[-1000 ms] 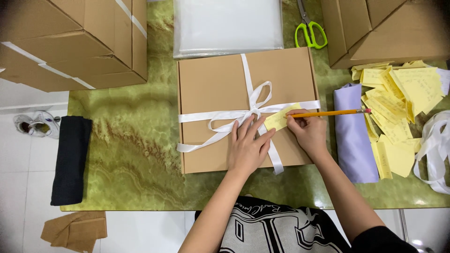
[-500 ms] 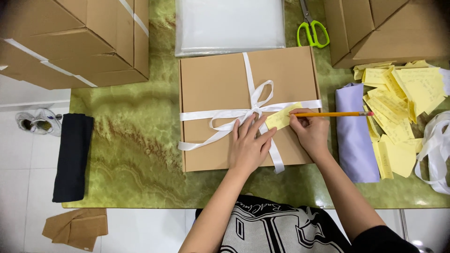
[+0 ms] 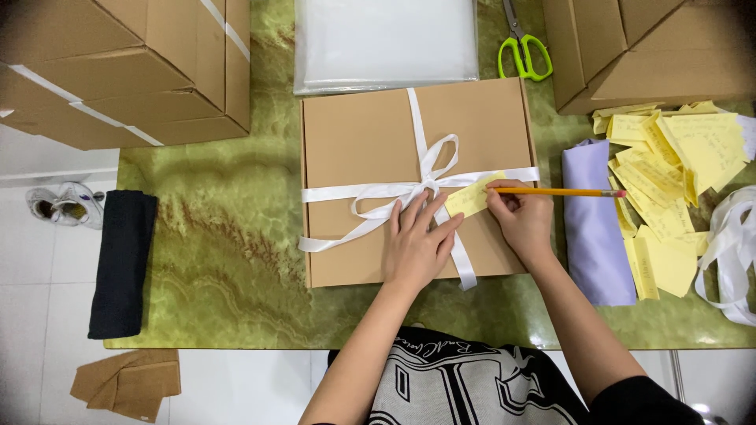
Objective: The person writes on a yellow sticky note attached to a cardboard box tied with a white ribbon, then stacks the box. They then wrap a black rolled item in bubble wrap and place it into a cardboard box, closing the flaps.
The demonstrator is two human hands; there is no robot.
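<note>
A flat brown cardboard box [image 3: 362,149] tied with a white ribbon [image 3: 425,169] in a bow lies on the green marble table [image 3: 220,236]. A small yellow paper slip [image 3: 472,197] rests on the lid beside the bow. My left hand [image 3: 417,244] lies flat on the lid, fingers spread, pinning the slip's left end and the ribbon. My right hand [image 3: 524,220] grips an orange pencil [image 3: 559,191], its tip touching the slip.
Green-handled scissors [image 3: 526,53] and a clear plastic sheet [image 3: 386,43] lie behind the box. Large cartons stand at back left [image 3: 134,71] and back right [image 3: 654,55]. To the right are a lilac cloth roll [image 3: 594,228], several yellow slips [image 3: 677,165] and loose white ribbon [image 3: 732,252]. A black cloth [image 3: 118,260] hangs off the left edge.
The pencil tip has shifted slightly along the yellow slip; my left hand stays pressed on the lid.
</note>
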